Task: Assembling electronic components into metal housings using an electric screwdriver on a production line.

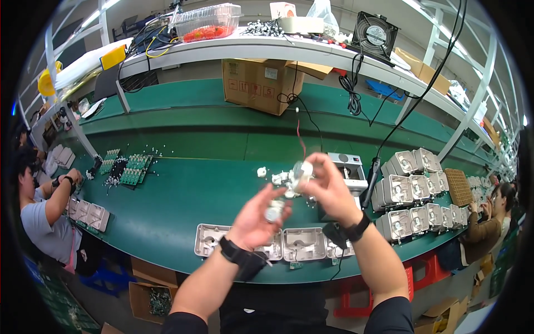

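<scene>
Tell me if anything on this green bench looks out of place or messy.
Mostly orderly: grey metal housings sit in a row by the near edge. The oddity is small white parts scattered loose on the green bench behind both hands, left hand and right hand, not in a tray.

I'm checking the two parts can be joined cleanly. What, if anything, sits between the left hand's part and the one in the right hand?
Nothing visible: only open air separates the small round part in the left hand from the white part in the right hand.
</scene>
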